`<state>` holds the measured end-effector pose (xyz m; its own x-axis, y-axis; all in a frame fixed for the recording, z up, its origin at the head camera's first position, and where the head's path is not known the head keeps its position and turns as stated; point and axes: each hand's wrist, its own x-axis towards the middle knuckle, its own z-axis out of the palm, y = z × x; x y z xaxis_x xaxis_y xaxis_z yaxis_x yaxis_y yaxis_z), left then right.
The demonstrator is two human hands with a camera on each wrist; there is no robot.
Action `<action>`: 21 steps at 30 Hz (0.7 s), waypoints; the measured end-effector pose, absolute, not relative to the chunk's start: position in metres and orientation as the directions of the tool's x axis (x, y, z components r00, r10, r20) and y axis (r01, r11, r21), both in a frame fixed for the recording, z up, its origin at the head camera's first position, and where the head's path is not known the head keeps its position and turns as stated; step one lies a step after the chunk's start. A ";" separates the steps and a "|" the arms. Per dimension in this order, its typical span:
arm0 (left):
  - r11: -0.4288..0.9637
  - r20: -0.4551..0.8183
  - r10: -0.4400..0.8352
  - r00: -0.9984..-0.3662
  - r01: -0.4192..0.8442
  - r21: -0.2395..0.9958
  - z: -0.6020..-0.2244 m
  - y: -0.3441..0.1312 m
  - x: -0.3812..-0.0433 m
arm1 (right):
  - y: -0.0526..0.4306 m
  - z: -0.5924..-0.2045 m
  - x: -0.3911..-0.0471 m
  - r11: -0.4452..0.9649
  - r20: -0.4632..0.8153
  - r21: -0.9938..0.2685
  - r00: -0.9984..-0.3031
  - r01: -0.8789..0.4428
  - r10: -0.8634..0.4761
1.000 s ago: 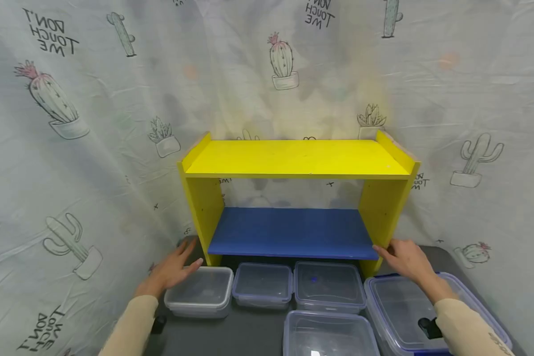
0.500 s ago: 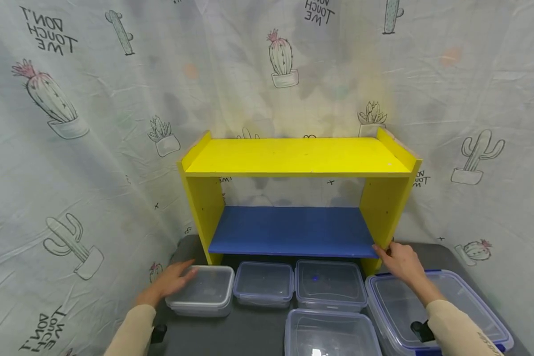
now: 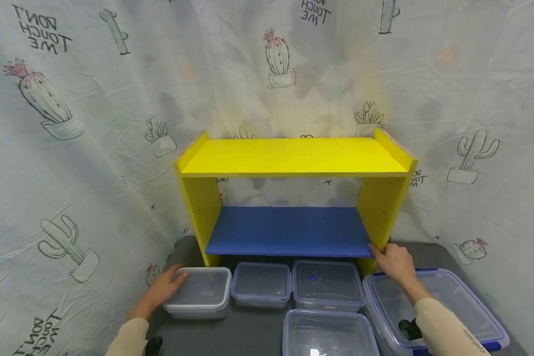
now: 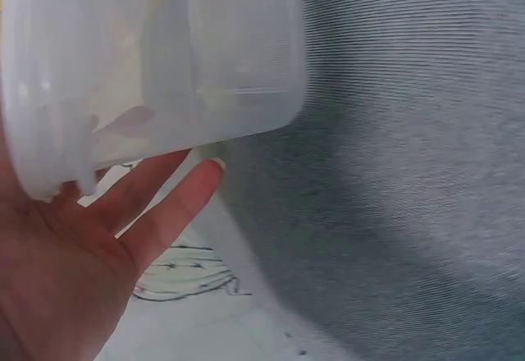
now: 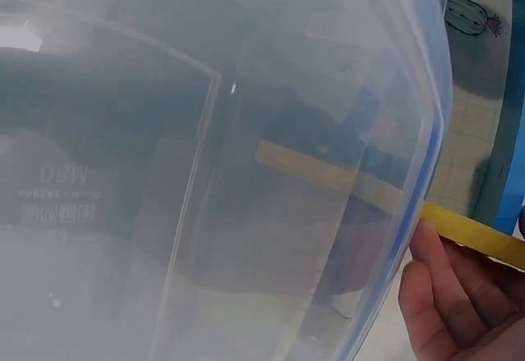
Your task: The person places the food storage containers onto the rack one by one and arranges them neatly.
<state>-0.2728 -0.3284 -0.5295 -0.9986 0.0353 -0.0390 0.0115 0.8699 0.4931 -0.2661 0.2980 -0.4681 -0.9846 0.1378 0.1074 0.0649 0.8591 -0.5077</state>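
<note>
A yellow shelf unit [image 3: 293, 155] with a blue middle board [image 3: 289, 230] stands at the back of the grey surface. My right hand [image 3: 396, 264] grips the front edge of its right side panel, thumb by the blue board's corner. In the right wrist view, curled fingers [image 5: 443, 295] meet the yellow panel [image 5: 472, 231]. At the left, my left hand [image 3: 157, 291] lies along the outer side of a lidded clear food container [image 3: 202, 289], thumb over the lid's edge. The left wrist view shows its extended fingers [image 4: 176, 213] beside the container wall [image 4: 246, 49].
Two lidded containers [image 3: 261, 284] [image 3: 328, 284] sit in a row before the shelf. Another lidded container [image 3: 329, 333] is nearer the front. A large container with blue clips [image 3: 458, 296] lies under the right forearm. A cactus-print sheet [image 3: 93, 188] hangs behind and at the sides.
My left hand has come down and back from beside the shelf's left panel to the left container's side. The right hand keeps its grip on the right panel.
</note>
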 end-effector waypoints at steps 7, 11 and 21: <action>0.851 -0.030 -0.061 -0.998 -0.067 0.521 -0.535 -0.329 -0.265 | 0.295 -0.468 -0.267 0.861 0.120 -0.500 -0.978 0.091 0.173; 0.854 -0.028 -0.117 -0.993 -0.115 0.507 -0.537 -0.323 -0.259 | 0.294 -0.469 -0.268 0.847 0.116 -0.521 -0.975 0.103 0.190; 0.734 -0.089 -0.234 -0.968 -0.236 0.637 -0.543 -0.325 -0.253 | 0.289 -0.465 -0.271 0.794 0.082 -0.601 -0.980 0.098 0.183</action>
<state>-0.2533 -0.3250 -0.5426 -0.9681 -0.2341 -0.0890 -0.2359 0.7336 0.6374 -0.2712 0.2891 -0.4653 -0.9796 0.1832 0.0824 0.0979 0.7936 -0.6006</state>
